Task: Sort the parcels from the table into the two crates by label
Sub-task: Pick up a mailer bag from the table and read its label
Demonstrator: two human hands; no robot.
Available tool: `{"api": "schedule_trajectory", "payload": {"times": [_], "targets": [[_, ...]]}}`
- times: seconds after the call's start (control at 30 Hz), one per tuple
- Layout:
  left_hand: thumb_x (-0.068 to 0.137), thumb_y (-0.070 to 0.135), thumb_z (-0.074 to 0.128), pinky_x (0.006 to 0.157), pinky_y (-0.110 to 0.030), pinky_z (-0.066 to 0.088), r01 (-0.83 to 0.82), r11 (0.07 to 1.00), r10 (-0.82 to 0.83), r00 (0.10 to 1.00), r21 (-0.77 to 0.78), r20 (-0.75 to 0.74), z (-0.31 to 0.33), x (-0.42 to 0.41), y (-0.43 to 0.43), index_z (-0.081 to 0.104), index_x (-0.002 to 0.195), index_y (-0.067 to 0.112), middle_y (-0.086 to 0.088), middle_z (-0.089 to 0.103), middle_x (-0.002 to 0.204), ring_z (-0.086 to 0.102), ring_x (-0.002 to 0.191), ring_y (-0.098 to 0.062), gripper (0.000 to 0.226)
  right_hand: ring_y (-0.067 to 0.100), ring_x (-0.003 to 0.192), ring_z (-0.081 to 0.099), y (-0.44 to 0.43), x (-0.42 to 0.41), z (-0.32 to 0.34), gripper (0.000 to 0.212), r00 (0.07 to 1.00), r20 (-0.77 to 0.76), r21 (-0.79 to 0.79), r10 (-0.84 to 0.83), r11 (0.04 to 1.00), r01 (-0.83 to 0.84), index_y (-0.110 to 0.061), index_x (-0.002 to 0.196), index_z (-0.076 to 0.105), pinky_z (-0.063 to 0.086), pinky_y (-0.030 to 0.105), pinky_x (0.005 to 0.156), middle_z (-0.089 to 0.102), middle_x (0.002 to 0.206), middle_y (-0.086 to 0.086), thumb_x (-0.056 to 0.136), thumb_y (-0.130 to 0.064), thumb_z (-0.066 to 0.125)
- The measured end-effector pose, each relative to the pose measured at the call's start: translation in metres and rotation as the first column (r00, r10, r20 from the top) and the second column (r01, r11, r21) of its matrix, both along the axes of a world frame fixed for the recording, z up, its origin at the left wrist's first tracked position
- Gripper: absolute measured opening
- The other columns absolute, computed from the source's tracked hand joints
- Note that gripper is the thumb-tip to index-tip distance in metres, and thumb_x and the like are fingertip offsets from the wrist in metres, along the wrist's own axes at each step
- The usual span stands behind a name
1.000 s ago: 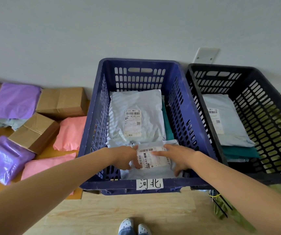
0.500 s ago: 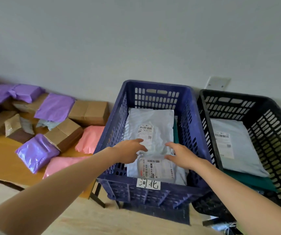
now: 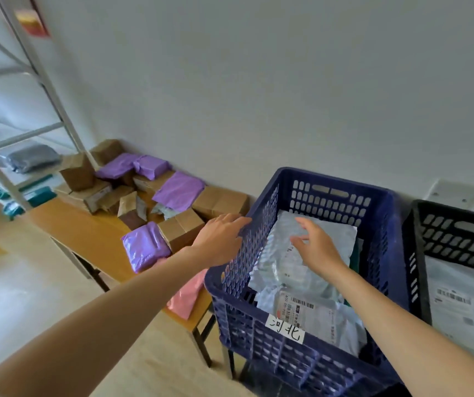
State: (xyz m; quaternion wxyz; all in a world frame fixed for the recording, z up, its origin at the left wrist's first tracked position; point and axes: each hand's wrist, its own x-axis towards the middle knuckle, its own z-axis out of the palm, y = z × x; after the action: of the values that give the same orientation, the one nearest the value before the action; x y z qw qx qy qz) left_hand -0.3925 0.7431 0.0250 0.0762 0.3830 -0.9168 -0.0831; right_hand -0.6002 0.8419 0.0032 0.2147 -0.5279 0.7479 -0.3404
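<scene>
The blue crate point(image 3: 379, 253) with a handwritten label stands in front of me, holding grey parcels; the small grey parcel point(image 3: 316, 313) with a barcode label lies at its near end. The black crate point(image 3: 419, 253) to the right holds a grey parcel point(image 3: 459, 296). My left hand point(image 3: 218, 239) hovers open over the blue crate's left rim, empty. My right hand point(image 3: 316, 245) is open above the large grey parcel point(image 3: 281, 265), holding nothing. On the wooden table point(image 3: 86, 233) to the left lie purple parcels point(image 3: 144, 247), cardboard boxes point(image 3: 181, 227) and a pink parcel point(image 3: 187, 293).
A metal shelving rack point(image 3: 43, 81) with grey and teal parcels stands at the far left behind the table. The wall runs right behind table and crates. Pale wood floor lies to the left and in front.
Both hands have let go of the small grey parcel and lifted out of the blue crate; the left hand moved left over the rim. My view swung left toward the table.
</scene>
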Motion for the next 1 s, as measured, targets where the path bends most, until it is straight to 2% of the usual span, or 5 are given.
{"api": "schedule_trajectory", "payload": {"times": [0.2, 0.43, 0.67, 0.8, 1.0], "targets": [[0.093, 0.016, 0.045, 0.095, -0.037, 0.044, -0.205, 0.979, 0.204, 0.972, -0.003, -0.113, 0.01, 0.059, -0.02, 0.05, 0.131, 0.025, 0.003, 0.052, 0.134, 0.051, 0.119, -0.022, 0.04, 0.012, 0.1, 0.055, -0.044, 0.046, 0.013, 0.048, 0.999, 0.027, -0.093, 0.045, 0.995, -0.043, -0.019, 0.143, 0.037, 0.049, 0.032, 0.085, 0.043, 0.141, 0.006, 0.098, -0.021, 0.052], [0.092, 0.012, 0.049, 0.101, -0.035, 0.042, -0.314, 0.949, 0.315, 0.93, 0.036, -0.19, 0.011, 0.141, -0.07, 0.042, 0.142, 0.024, -0.001, 0.044, 0.144, 0.045, 0.129, -0.024, 0.051, 0.011, 0.092, 0.057, -0.108, 0.123, 0.025, 0.047, 0.994, 0.018, -0.145, 0.105, 0.984, -0.101, -0.015, 0.141, 0.04, 0.045, 0.026, 0.084, 0.046, 0.14, 0.008, 0.096, -0.016, 0.055], [0.095, 0.015, 0.046, 0.097, -0.036, 0.047, -0.36, 0.93, 0.365, 0.9, 0.066, -0.236, 0.011, 0.247, -0.141, 0.041, 0.143, 0.027, 0.002, 0.04, 0.148, 0.046, 0.127, -0.022, 0.05, 0.014, 0.093, 0.055, -0.187, 0.226, 0.03, 0.048, 0.996, 0.043, -0.162, 0.074, 0.985, -0.066, -0.009, 0.141, 0.04, 0.049, 0.029, 0.084, 0.054, 0.128, 0.012, 0.096, -0.013, 0.056], [0.096, 0.015, 0.047, 0.1, -0.034, 0.044, -0.374, 0.925, 0.379, 0.893, 0.067, -0.243, 0.012, 0.306, -0.18, 0.037, 0.145, 0.025, 0.001, 0.039, 0.149, 0.043, 0.131, -0.022, 0.051, 0.025, 0.103, 0.059, -0.232, 0.282, 0.022, 0.047, 0.993, 0.102, -0.154, 0.051, 0.988, -0.035, -0.008, 0.138, 0.043, 0.048, 0.038, 0.094, 0.053, 0.13, 0.017, 0.094, -0.012, 0.057], [0.097, 0.015, 0.046, 0.101, -0.032, 0.043, -0.383, 0.92, 0.391, 0.884, 0.083, -0.256, 0.006, 0.374, -0.23, 0.037, 0.146, 0.023, -0.001, 0.041, 0.148, 0.044, 0.131, -0.021, 0.05, 0.02, 0.098, 0.055, -0.28, 0.349, 0.007, 0.043, 0.988, 0.155, -0.116, 0.002, 0.993, 0.016, -0.007, 0.137, 0.043, 0.042, 0.026, 0.083, 0.049, 0.133, 0.016, 0.095, -0.009, 0.055]]}}
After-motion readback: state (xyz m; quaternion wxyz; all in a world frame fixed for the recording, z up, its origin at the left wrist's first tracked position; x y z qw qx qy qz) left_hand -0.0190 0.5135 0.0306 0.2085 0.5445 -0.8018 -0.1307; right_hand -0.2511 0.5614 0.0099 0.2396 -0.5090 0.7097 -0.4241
